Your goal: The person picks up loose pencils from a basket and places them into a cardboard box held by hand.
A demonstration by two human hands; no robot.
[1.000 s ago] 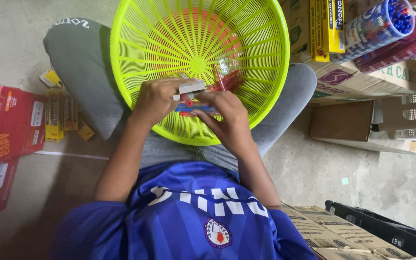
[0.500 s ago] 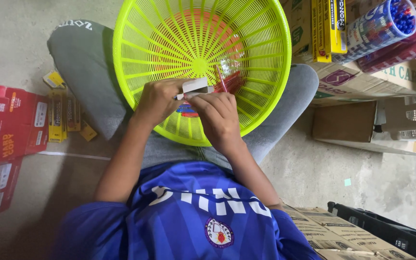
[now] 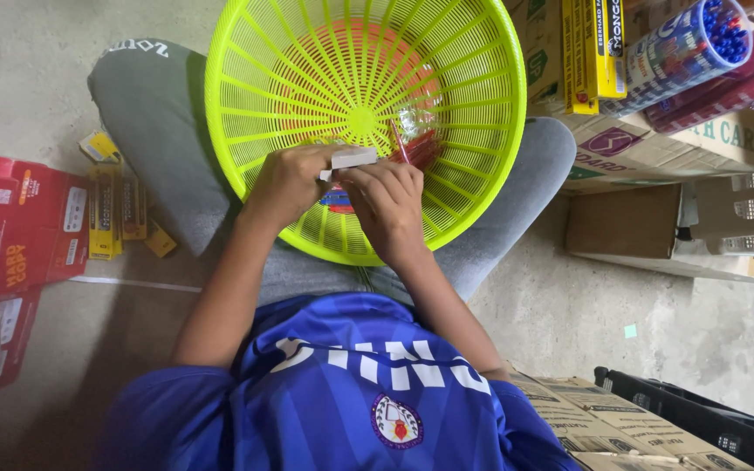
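Over the lap, the left hand [image 3: 285, 183] and right hand [image 3: 386, 205] pinch together on a small white box [image 3: 353, 158] — held inside the lime-green basket [image 3: 482, 174]; beyond, a clear packet of red pens [image 3: 416, 144] lies.

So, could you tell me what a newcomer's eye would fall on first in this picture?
The bright lime-green basket on the seated person's lap catches the eye first, top centre. Over its near rim the left hand and right hand together keep a grip on a small white box. At the top right, tubes of blue-capped pens lie on stacked cardboard cartons.
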